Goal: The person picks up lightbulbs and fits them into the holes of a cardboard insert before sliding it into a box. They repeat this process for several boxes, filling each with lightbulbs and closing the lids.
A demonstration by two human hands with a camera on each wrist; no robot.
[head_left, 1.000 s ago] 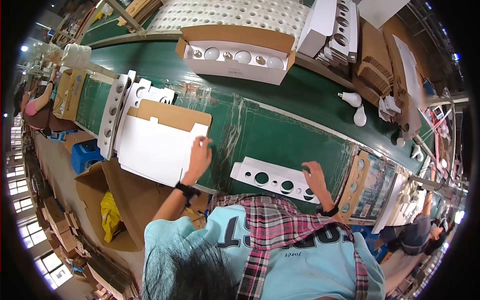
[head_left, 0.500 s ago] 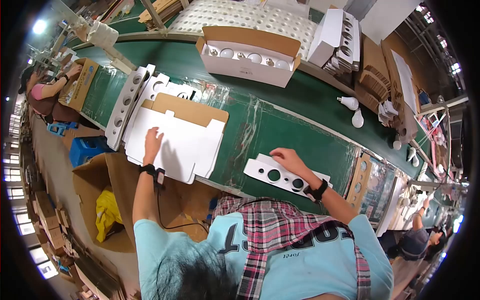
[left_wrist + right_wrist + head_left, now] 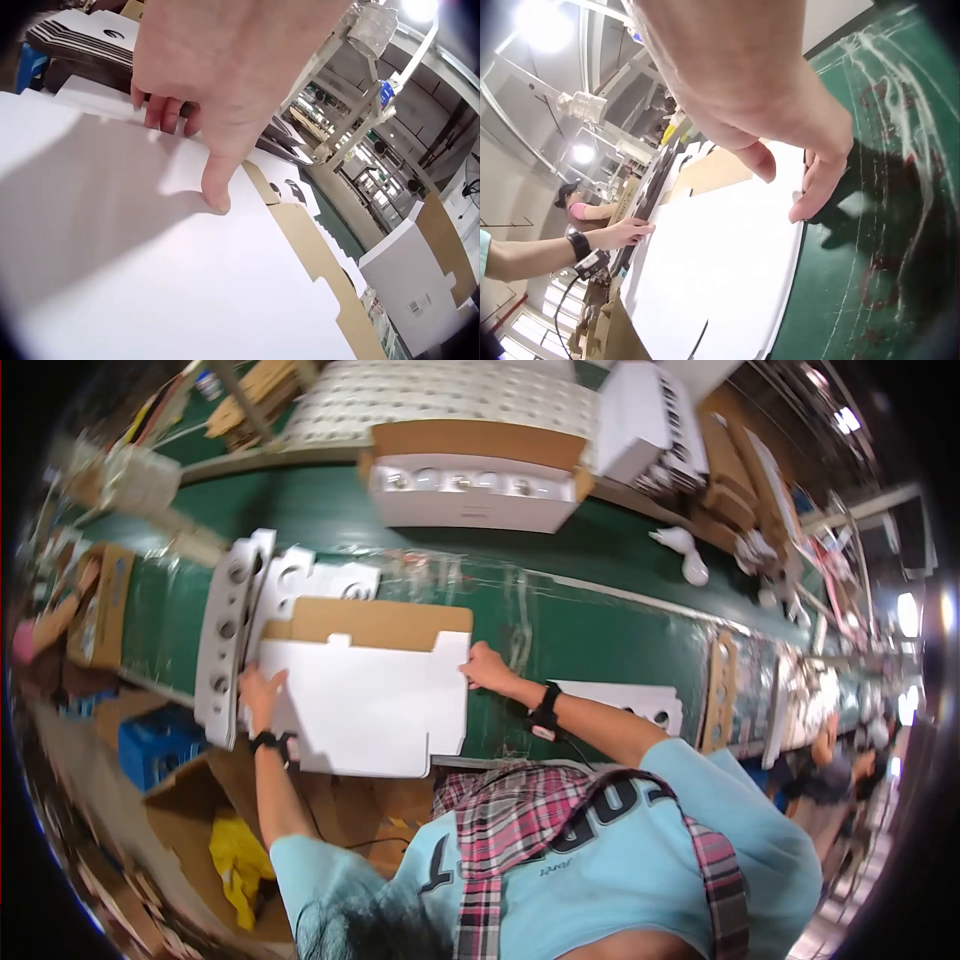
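Note:
A folded-flat white carton [image 3: 380,705] with a brown cardboard flap [image 3: 375,622] lies on the green table, atop other flat sheets. My left hand [image 3: 262,695] holds its left edge; in the left wrist view the thumb [image 3: 216,196] lies on the white face while the fingers [image 3: 169,116] curl over the edge. On the opposite side my right hand [image 3: 487,666] grips the right edge with bent fingers, and the right wrist view shows fingertips [image 3: 801,211] right at that edge. A white insert with round holes [image 3: 625,700] lies to the right, partly behind my right forearm.
Stacked hole-punched inserts [image 3: 228,630] stand left of the carton. Beyond it, an open box of light bulbs [image 3: 475,505] sits on the green surface, with loose bulbs [image 3: 690,555] farther right. A large brown carton [image 3: 195,830] with yellow plastic is below left. Other people work at both sides.
My right hand has left the holed insert and moved left to the carton's right edge. My left hand has crossed from the carton's right side to its left edge.

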